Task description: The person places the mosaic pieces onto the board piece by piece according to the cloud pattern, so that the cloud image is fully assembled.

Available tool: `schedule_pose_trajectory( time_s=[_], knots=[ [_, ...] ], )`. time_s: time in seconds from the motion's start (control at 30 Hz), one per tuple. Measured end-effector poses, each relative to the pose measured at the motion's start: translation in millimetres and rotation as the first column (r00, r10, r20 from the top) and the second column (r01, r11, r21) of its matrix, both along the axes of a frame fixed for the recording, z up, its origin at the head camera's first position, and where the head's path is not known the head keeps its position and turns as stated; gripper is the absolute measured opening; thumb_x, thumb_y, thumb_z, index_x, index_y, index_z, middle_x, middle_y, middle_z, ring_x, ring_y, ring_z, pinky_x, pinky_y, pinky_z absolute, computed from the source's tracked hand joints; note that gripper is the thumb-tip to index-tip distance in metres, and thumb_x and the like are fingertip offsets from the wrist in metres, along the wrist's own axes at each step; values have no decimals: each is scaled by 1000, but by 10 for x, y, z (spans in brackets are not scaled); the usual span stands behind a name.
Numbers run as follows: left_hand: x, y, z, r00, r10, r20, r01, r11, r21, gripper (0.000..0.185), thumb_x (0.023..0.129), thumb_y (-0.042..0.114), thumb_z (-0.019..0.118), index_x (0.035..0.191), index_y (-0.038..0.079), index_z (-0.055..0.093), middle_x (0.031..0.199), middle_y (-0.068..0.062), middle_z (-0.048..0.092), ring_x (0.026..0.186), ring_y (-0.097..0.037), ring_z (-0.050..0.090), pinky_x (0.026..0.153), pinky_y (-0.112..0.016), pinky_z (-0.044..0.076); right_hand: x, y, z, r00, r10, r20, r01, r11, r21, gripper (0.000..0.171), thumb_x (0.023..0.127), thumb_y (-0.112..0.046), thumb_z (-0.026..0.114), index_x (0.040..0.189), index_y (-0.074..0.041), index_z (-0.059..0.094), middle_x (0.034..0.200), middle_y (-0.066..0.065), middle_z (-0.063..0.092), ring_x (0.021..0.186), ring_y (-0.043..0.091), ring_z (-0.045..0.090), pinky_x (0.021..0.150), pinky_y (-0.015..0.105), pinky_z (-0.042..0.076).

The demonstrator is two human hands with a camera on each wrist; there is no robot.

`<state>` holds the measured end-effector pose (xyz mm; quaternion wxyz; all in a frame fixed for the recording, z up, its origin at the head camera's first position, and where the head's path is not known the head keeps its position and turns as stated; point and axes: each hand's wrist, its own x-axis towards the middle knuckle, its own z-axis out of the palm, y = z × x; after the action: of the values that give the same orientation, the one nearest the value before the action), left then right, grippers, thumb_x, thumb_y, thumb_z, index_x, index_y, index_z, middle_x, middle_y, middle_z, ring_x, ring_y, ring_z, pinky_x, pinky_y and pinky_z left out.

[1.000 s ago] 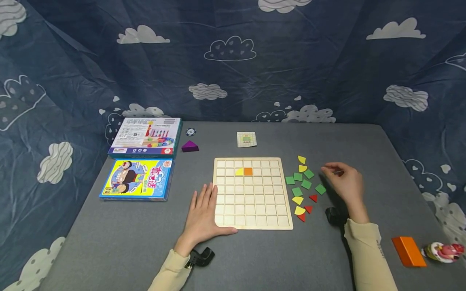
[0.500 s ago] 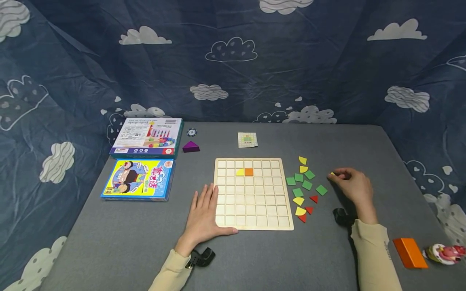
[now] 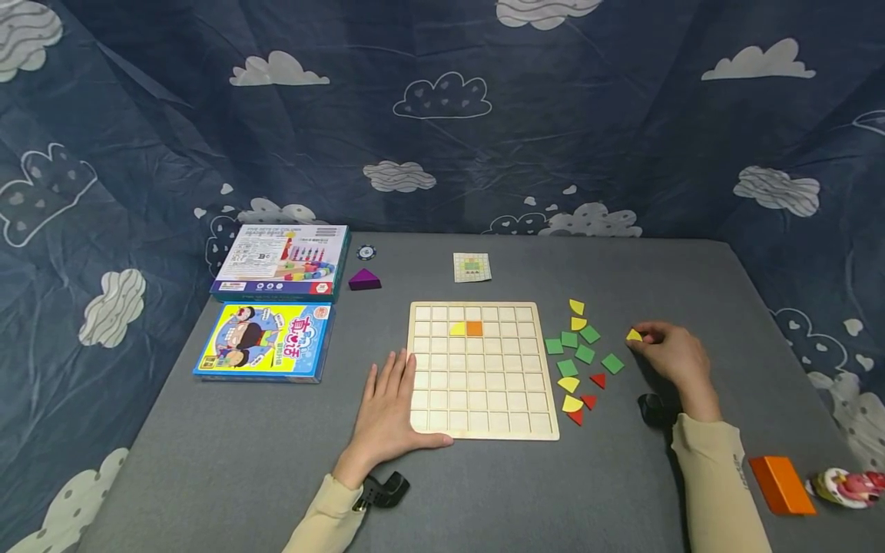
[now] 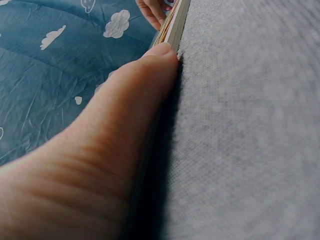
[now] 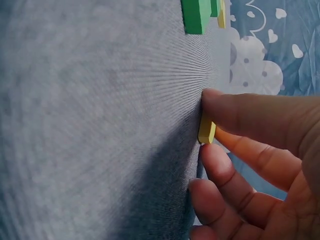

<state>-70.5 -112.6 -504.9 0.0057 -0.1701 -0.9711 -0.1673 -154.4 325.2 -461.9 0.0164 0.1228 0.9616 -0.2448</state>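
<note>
The person's left hand (image 3: 387, 415) lies with fingers straight and thumb spread away, touching the gridded wooden board (image 3: 498, 380) at its left and near edges. Right of the red triangle tiles (image 3: 598, 381) and green square tiles (image 3: 584, 354), the right hand (image 3: 671, 357) pinches a yellow quarter-round tile (image 3: 634, 335) — near the tabletop. Beyond the board lies a pattern card (image 3: 472, 267).
</note>
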Motion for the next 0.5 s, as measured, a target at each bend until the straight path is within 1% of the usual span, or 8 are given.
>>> schedule_pose_trajectory(
  time_s=[0.2,0.3,0.5],
  knots=[
    [-3,0,-7,1000,0,-5,0,1000,4,133,59,86,57,152,4,11,157,-13,10,143,-27,0,112,-46,-4,-34,-10,30,998,40,39,-42,998,40,39,87,-26,67,114,0,60,93,14,58,77,26,51,56,35,34],
    [-2,2,-11,1000,-3,-4,3,1000,7,133,59,87,57,152,4,10,157,-13,9,143,-27,0,112,-46,-4,-36,-10,40,998,56,32,-58,997,47,38,86,-25,67,113,0,58,91,14,58,76,27,51,56,36,35],
    [2,-4,-13,1000,-1,-8,1,1000,3,132,59,87,55,152,4,10,157,-13,10,143,-26,0,112,-46,-3,-20,-29,31,999,51,-7,-50,998,30,35,85,-20,70,111,-1,57,95,18,60,79,31,54,58,39,37]
  ],
)
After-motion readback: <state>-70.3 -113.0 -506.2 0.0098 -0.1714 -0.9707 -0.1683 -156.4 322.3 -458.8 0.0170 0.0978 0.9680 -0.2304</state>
